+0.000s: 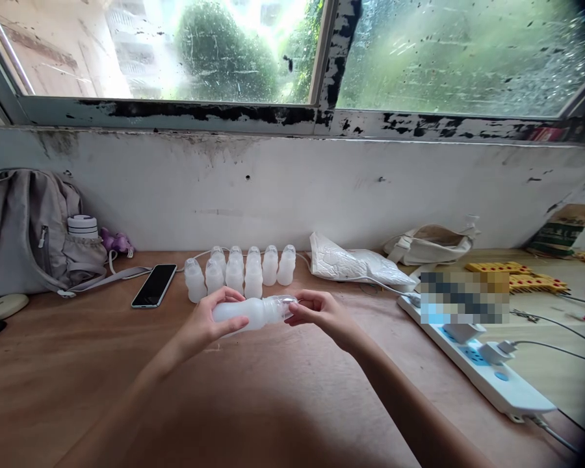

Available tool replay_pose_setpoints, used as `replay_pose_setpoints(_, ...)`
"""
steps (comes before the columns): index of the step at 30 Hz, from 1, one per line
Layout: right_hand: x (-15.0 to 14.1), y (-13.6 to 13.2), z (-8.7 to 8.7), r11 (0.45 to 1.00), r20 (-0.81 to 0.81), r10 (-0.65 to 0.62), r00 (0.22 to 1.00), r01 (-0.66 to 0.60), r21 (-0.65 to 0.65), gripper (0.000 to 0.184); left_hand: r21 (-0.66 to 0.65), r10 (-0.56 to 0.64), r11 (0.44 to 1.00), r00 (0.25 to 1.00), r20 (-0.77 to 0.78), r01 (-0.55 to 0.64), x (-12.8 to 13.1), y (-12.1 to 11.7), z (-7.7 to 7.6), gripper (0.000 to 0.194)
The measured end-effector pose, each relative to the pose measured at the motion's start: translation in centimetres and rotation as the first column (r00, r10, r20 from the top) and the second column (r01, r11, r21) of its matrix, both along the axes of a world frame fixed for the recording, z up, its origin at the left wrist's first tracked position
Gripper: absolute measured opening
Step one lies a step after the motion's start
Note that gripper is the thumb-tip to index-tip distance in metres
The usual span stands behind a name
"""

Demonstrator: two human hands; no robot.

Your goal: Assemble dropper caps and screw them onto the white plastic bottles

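A frosted white plastic bottle (253,313) lies nearly level in the air above the table, its clear cap (281,307) pointing right. My left hand (220,316) is wrapped round the bottle's base end, thumb in front. With thumb and fingers, my right hand (316,313) pinches the clear cap at its tip. Just behind, several similar frosted bottles (253,273) with clear caps stand upright in a cluster on the wooden table (273,403).
To the left are a phone (155,286), a grey backpack (24,234) and a purple toy (117,242). A white padded pouch (355,260), a beige bag (433,244) and a power strip (482,364) with cords sit to the right. A wall and window rise behind.
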State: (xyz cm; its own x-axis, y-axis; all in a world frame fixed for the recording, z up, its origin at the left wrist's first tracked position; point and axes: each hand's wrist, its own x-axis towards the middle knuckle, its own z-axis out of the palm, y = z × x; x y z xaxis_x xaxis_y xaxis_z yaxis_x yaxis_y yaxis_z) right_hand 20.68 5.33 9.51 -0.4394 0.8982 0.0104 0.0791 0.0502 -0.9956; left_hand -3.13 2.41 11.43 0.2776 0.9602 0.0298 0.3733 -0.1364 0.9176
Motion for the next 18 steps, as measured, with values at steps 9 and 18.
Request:
replay_pose_setpoints(9, -0.2, -1.5, 1.4, 0.993, -0.082, 0.105, 0.991, -0.109, -0.04, 0.028, -0.018, -0.017, 1.0, 1.0, -0.01, 0.016, 0.0, -1.8, 1.9, 0.03)
replay_pose_setpoints(18, 0.0, -3.8, 3.2, 0.994, -0.084, 0.105, 0.991, -0.105, 0.004, 0.023, -0.004, 0.029, 1.0, 0.999, 0.043, -0.029, 0.0, -4.3, 2.6, 0.028)
